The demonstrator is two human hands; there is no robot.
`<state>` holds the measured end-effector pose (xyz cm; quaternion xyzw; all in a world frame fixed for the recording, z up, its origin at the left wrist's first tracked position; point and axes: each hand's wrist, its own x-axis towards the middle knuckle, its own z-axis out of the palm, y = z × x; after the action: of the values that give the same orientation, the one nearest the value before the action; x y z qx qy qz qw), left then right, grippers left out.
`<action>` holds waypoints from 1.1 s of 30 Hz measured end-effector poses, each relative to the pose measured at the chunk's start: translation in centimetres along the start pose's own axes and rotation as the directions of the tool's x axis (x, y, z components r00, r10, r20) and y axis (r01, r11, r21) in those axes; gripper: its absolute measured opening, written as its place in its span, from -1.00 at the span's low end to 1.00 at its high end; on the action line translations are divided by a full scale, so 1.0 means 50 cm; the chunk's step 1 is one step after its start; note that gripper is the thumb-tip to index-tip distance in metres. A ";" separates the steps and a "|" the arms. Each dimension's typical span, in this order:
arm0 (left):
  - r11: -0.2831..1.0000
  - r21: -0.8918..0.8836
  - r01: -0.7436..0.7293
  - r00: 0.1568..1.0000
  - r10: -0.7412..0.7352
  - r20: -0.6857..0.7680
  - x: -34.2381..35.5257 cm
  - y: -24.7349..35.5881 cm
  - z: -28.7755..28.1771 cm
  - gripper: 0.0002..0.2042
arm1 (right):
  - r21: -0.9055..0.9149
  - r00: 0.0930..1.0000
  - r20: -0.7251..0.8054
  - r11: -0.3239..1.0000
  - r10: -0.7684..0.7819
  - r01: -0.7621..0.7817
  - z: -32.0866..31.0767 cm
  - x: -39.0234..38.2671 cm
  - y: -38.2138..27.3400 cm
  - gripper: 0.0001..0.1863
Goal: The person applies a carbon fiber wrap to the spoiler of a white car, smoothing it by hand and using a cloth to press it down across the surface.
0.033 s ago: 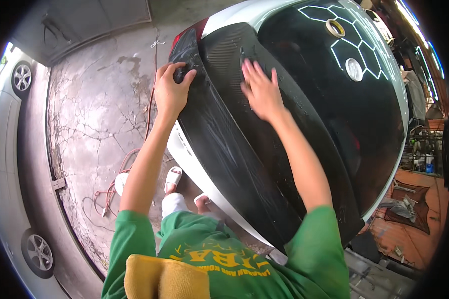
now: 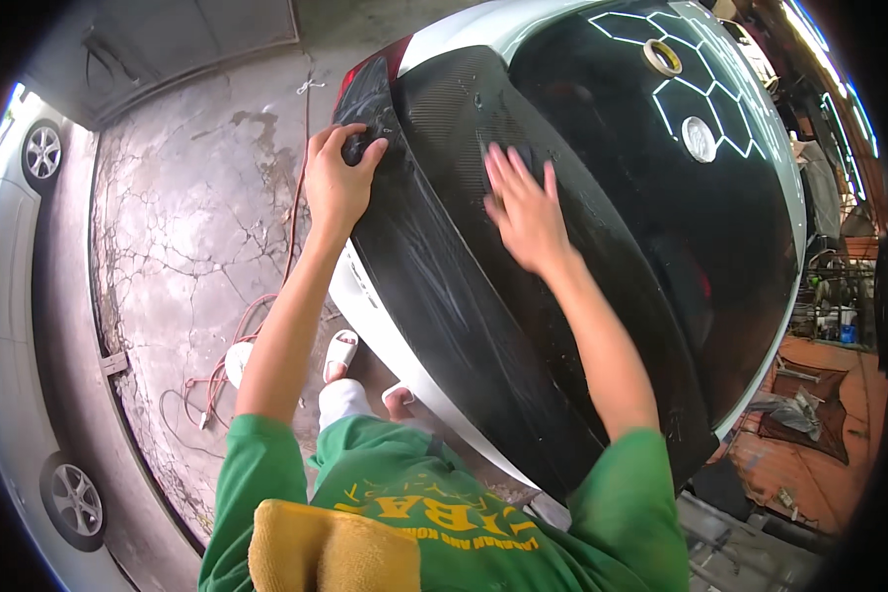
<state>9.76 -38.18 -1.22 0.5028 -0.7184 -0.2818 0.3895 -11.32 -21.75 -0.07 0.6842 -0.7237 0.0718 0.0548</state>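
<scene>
My left hand [image 2: 337, 180] has its fingers curled over the wrinkled black film [image 2: 370, 94] at the rear edge of the white car's trunk [image 2: 385, 335], below the red tail light [image 2: 385, 47]. My right hand [image 2: 523, 209] lies spread and open on the black carbon-patterned panel [image 2: 449, 104], slightly blurred. Small droplets and creases show on the black surfaces. A yellow cloth [image 2: 331, 548] hangs against the green shirt at the bottom.
A tape roll [image 2: 662, 57] and a white round object [image 2: 699, 139] rest on the dark rear window [image 2: 701, 237]. A reddish hose [image 2: 296, 227] and cords lie on cracked concrete [image 2: 178, 227] near my sandalled feet. Another car [image 2: 10, 326] stands left. Clutter fills the right side.
My right hand has moved down the panel, toward me and slightly right, still spread. My left hand stays in the same place.
</scene>
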 end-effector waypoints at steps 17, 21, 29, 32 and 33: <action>0.975 -0.170 0.145 0.985 -0.158 -0.070 0.006 -0.024 0.017 -0.44 | 0.022 0.996 0.019 0.996 0.084 -0.085 -0.007 -0.061 -0.078 -0.43; 0.798 -0.563 0.215 0.917 -0.363 -0.164 -0.005 -0.046 0.057 -0.64 | 0.103 0.892 0.096 0.887 0.442 -0.450 -0.054 -0.275 -0.043 -0.51; 0.876 -0.462 0.135 0.973 -0.030 0.228 -0.028 -0.165 0.064 -0.57 | 0.456 0.456 -0.185 0.487 0.870 -0.745 -0.157 -0.617 -0.090 -0.51; 0.949 -0.308 0.060 0.902 0.081 0.424 -0.005 -0.164 0.063 -0.47 | 0.376 0.390 -0.322 0.495 0.863 -0.784 -0.151 -0.673 -0.176 -0.49; 0.943 -0.325 0.076 0.886 0.086 0.456 -0.011 -0.164 0.058 -0.45 | 0.353 0.372 -0.345 0.486 0.862 -0.799 -0.150 -0.675 -0.216 -0.47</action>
<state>11.54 -40.39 -9.47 0.3456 -0.7334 -0.5104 0.2866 1.24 12.16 1.61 0.1866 -0.9236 0.3019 0.1448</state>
